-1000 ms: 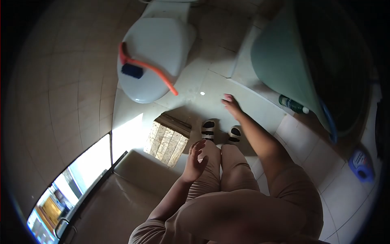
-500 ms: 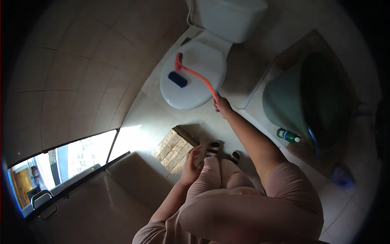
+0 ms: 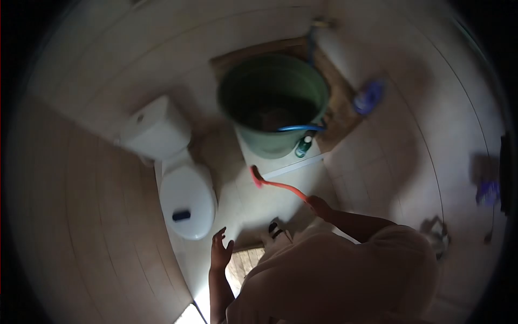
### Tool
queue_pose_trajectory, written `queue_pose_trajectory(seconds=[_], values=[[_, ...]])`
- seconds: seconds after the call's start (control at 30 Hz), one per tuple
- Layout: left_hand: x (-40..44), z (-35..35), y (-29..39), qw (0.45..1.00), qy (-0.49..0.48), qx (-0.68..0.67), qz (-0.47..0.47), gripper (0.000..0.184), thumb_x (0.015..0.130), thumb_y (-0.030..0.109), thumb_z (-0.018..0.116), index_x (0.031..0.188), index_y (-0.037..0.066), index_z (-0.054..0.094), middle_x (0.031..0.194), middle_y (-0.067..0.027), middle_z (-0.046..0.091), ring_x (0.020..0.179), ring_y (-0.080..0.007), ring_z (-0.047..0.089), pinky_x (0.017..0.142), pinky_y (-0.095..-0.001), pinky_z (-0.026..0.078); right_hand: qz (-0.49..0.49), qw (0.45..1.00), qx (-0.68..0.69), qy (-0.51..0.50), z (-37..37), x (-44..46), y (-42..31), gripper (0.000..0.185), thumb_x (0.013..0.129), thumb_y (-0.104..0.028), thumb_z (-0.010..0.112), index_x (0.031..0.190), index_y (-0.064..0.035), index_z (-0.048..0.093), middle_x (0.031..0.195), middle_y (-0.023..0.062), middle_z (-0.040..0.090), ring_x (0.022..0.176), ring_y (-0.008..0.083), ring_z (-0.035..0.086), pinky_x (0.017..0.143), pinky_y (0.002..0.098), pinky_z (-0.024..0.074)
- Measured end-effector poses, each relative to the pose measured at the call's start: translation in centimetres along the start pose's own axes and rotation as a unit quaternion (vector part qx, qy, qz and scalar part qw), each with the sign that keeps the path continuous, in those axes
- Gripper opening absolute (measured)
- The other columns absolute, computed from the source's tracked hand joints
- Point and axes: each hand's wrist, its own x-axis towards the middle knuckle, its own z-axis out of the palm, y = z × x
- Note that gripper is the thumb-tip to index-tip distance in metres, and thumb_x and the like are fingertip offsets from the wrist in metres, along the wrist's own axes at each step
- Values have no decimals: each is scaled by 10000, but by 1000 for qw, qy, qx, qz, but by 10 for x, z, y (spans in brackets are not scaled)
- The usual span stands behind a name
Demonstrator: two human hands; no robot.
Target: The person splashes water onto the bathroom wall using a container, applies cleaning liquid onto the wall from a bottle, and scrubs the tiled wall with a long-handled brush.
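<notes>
My right hand (image 3: 318,208) is closed round the handle end of an orange long-handled toilet brush (image 3: 288,188). The brush's pinkish-red head points left, in the air in front of the green tub (image 3: 259,141). My left hand (image 3: 220,252) holds nothing, its fingers apart, low and to the right of the white toilet (image 3: 189,191). On the closed toilet lid lies a dark blue scrubbing brush (image 3: 182,215), which neither hand touches. A green bottle with a white cap (image 3: 303,147) stands or leans beside the tub.
A blue hose (image 3: 297,128) hangs over the tub's rim. The tub stands on a raised tiled ledge with a brown border (image 3: 340,116). A blurred purple item (image 3: 369,97) is on its right. A wooden slatted piece (image 3: 247,262) lies on the floor by my feet.
My view has swung to the right, bringing the tub to the middle. The brush in my right hand has moved off the toilet lid towards the tub. The blue brush stays on the lid.
</notes>
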Motion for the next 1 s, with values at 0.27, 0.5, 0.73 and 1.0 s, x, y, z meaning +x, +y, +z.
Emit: queue_pose_trajectory(seconds=[0.27,0.5,0.73,1.0], values=[[37,56,48,980,-177,-8,89,493,710,24,579,1163,24,386,1111,-157,453,962,-261,490,803,-332,427,276,942,137,133,-59,-139,100,351,838,-344,436,837,-3,521,638,75,520,473,145,452,426,292,351],[17,152,181,904,-392,34,169,499,730,53,569,1193,69,382,1144,-133,437,996,-244,477,825,-360,386,265,935,76,225,-40,-297,283,247,735,-157,561,953,-43,536,660,79,546,497,192,499,463,317,445],[-80,261,298,746,-595,80,288,494,750,36,559,1203,103,374,1167,-114,422,1021,-242,467,856,-383,360,335,612,500,514,37,-514,304,382,791,-367,496,621,-26,470,490,86,437,372,189,400,340,337,266],[-145,362,333,488,-762,106,411,503,737,49,588,1190,105,377,1175,-106,420,1023,-239,473,828,-380,391,77,205,738,638,196,-552,330,212,805,-209,419,753,-6,449,609,95,445,415,164,372,348,302,306]])
